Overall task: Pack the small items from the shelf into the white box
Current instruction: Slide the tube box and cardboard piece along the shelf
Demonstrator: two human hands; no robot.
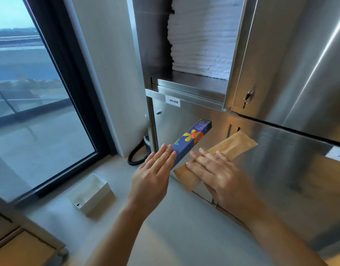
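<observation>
My left hand (153,173) holds a long blue carton with a yellow flower print (192,139) in the air, fingers straight along its near end; the thumb is hidden beneath. My right hand (213,169) lies with straight fingers over flat tan paper packets (236,144), holding them up in front of the steel cabinet; its thumb is hidden too. The white box (88,196) stands open on the floor, below and to the left of both hands. The open steel shelf (190,81) is above the hands.
A stack of folded white towels (199,45) fills the shelf. Steel cabinet doors (280,73) cover the right side. A black hose (134,158) lies by the cabinet's foot. A tall window (31,93) is at left, and wooden furniture (17,246) at the bottom left.
</observation>
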